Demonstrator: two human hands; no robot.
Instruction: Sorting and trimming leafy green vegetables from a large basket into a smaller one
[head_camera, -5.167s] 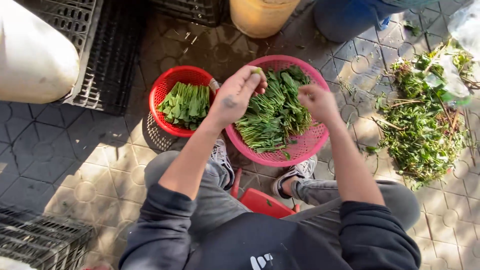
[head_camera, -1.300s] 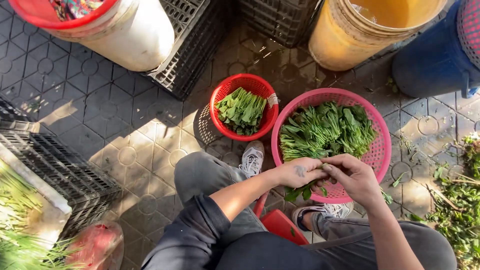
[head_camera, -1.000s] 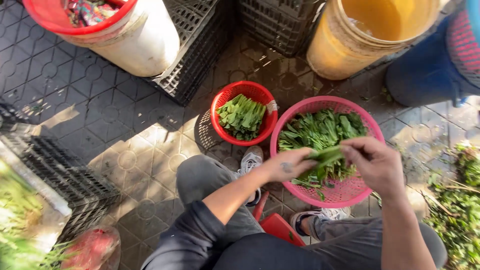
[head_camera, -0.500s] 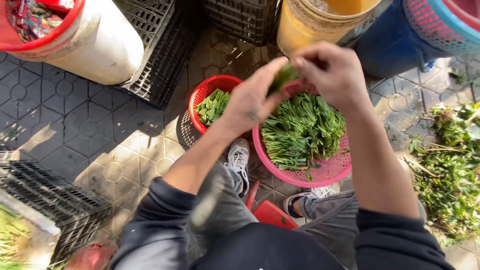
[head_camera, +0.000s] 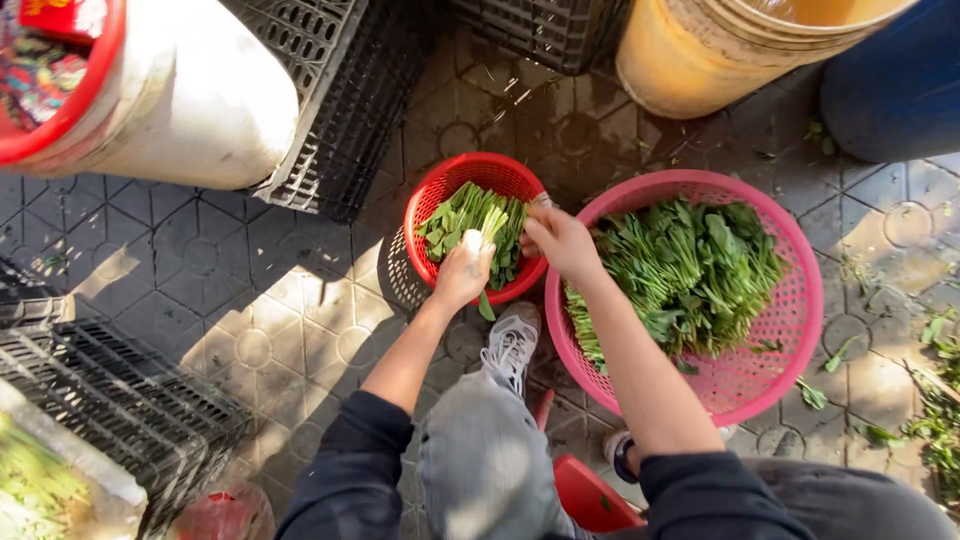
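My left hand (head_camera: 462, 272) is at the near rim of a small red basket (head_camera: 430, 200) and grips a bunch of green leafy stalks (head_camera: 486, 222) over the greens lying in it. My right hand (head_camera: 560, 240) is beside it, fingers curled against the same bunch, between the red basket and a larger pink basket (head_camera: 780, 330). The pink basket holds a heap of leafy greens (head_camera: 690, 270). I sit low on a red stool (head_camera: 585, 495) with my knees up and one grey sneaker (head_camera: 510, 345) between the baskets.
Black plastic crates (head_camera: 350, 110) stand at the back and at the left (head_camera: 110, 400). A white tub with a red rim (head_camera: 190, 100) is at the top left, a yellow bucket (head_camera: 700, 60) and a blue barrel (head_camera: 900, 80) at the top right. Trimmed leaves (head_camera: 940, 420) litter the tiled floor on the right.
Both hands were raised over the pink basket with a bunch of greens; they have come down and left to the red basket with the bunch. The camera has tilted too.
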